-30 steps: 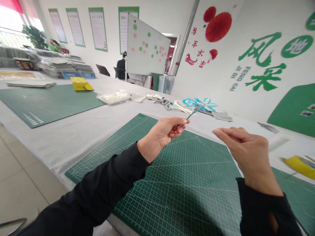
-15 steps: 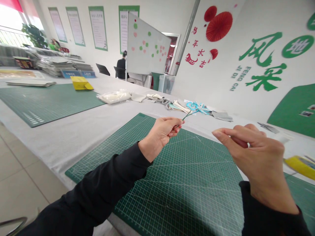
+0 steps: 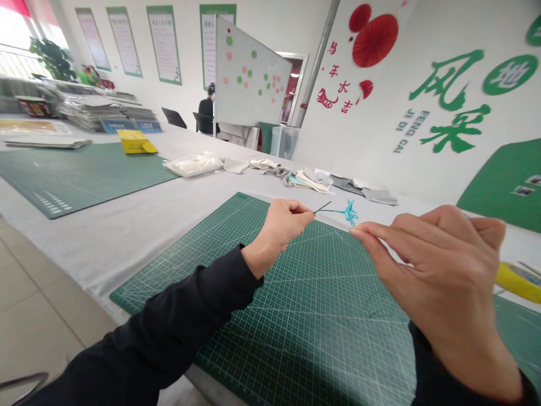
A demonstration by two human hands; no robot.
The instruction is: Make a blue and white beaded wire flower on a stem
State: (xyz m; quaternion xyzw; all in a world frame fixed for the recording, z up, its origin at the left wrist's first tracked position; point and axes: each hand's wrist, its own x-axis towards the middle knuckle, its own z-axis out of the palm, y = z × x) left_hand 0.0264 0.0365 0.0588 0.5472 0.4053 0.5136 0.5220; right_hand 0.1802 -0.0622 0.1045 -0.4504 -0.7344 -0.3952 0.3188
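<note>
A small blue craft flower with whitish, bead-like trim is held up in the air over the green cutting mat, seen nearly edge-on. From it a thin dark green stem runs left into my left hand, whose thumb and fingers are closed on it. My right hand is closed in a pinch, thumb and forefinger meeting at the flower's lower petal. The fingertips cover that petal's end. Both hands are above the mat's far half.
Cloth scraps and a plastic-wrapped white bundle lie along the table's far side. A second cutting mat bearing a yellow box is at left. Something yellow sits at right. A person sits by the whiteboard.
The flower has swung from facing me to edge-on and come lower. My right hand has moved left, from apart to pinching its lower petal. My left hand keeps its hold on the stem.
</note>
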